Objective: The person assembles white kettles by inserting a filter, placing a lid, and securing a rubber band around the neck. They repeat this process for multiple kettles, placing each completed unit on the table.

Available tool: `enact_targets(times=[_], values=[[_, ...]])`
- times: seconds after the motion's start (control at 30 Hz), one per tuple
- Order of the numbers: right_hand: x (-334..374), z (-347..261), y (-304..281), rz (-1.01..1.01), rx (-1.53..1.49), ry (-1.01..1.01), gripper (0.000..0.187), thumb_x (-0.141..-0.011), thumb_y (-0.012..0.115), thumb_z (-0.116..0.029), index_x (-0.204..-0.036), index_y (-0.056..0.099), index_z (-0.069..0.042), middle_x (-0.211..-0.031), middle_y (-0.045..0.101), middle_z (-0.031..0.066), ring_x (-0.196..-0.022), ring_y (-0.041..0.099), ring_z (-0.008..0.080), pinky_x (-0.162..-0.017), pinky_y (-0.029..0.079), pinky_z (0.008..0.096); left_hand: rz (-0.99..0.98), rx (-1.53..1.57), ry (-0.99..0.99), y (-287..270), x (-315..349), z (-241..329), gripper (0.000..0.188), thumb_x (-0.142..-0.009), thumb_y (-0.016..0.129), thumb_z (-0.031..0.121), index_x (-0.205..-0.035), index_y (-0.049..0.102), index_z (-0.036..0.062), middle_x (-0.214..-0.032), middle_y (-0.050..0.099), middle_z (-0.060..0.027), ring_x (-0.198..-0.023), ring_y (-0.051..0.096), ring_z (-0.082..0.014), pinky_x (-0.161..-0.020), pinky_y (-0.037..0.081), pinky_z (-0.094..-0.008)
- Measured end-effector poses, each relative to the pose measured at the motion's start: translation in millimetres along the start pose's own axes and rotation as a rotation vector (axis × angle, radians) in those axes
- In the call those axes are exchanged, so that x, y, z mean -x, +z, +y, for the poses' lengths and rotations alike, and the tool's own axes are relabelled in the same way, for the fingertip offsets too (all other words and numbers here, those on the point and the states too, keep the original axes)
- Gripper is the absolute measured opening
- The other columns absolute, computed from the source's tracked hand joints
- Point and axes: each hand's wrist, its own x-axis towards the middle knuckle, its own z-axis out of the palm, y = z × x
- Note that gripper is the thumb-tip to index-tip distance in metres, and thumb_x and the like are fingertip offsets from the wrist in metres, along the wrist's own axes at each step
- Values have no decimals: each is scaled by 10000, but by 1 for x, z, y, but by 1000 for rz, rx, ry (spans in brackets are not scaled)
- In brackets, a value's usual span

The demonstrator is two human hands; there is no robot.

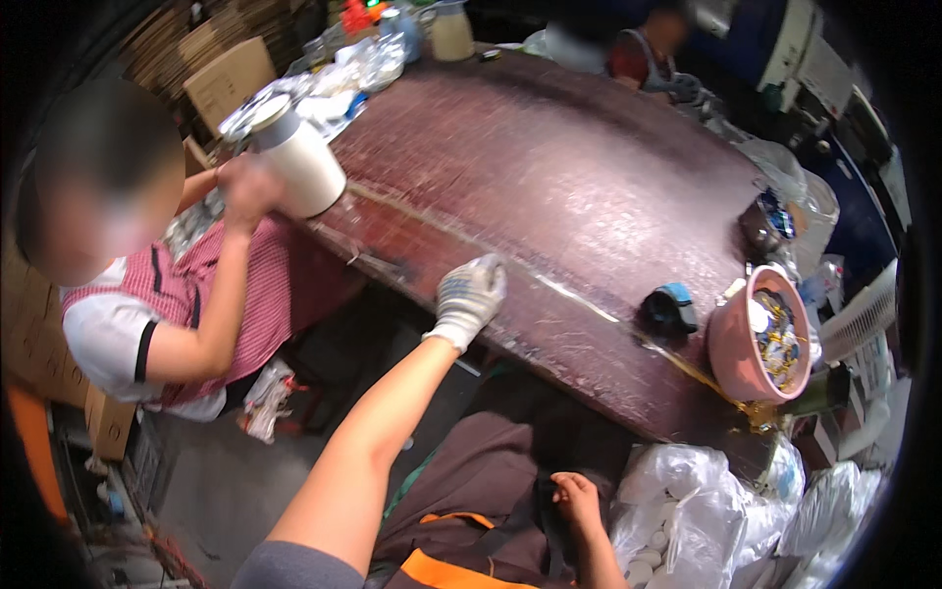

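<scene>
My left hand (471, 296), in a white-grey knit glove, rests on the near edge of the dark red table (589, 177). Its fingers are curled closed, and whatever they may hold is hidden. Down by my lap, my bare right hand (577, 499) is loosely open, with nothing visible in it. It is beside a clear plastic bag (687, 491) that has pale round pieces inside. Dark brown clothing with orange trim (471, 471) covers my lap.
A co-worker in a red checked apron (260, 304) sits at left, hands by a white jug (304, 167). At right stand a pink bucket (731, 339) of small scraps and a dark blue-topped object (669, 310). Another person (643, 59) is across the table.
</scene>
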Motion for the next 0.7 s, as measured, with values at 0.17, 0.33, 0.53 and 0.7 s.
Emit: enact_targets(times=[0.17,0.33,0.53,0.7], values=[[11,-24,7,-9,103,142,210,-935,554,-190,-1021,662,-31,-688,643,52,-453,480,88,-425,362,212,60,-7,63,4,2,-8,227,-890,537,272,-975,663,103,-898,688,-169,-824,658,-352,-735,508,-477],[13,-23,10,21,90,151,208,-932,562,-194,-1024,660,-34,-696,648,42,-456,484,84,-419,358,213,-66,-68,22,-4,2,5,201,-894,566,258,-998,676,126,-900,693,-160,-833,663,-345,-753,518,-445],[12,-22,11,33,102,138,204,-933,565,-198,-1024,660,-41,-691,643,34,-459,476,71,-418,346,209,-30,-38,36,-6,4,7,190,-901,565,244,-1002,669,122,-907,692,-158,-840,661,-348,-753,516,-446],[11,-18,10,34,143,127,209,-925,579,-208,-1006,678,-42,-663,627,19,-464,448,59,-434,329,207,-16,-36,54,-4,3,3,193,-906,554,251,-996,664,119,-902,696,-152,-827,663,-344,-744,515,-449]])
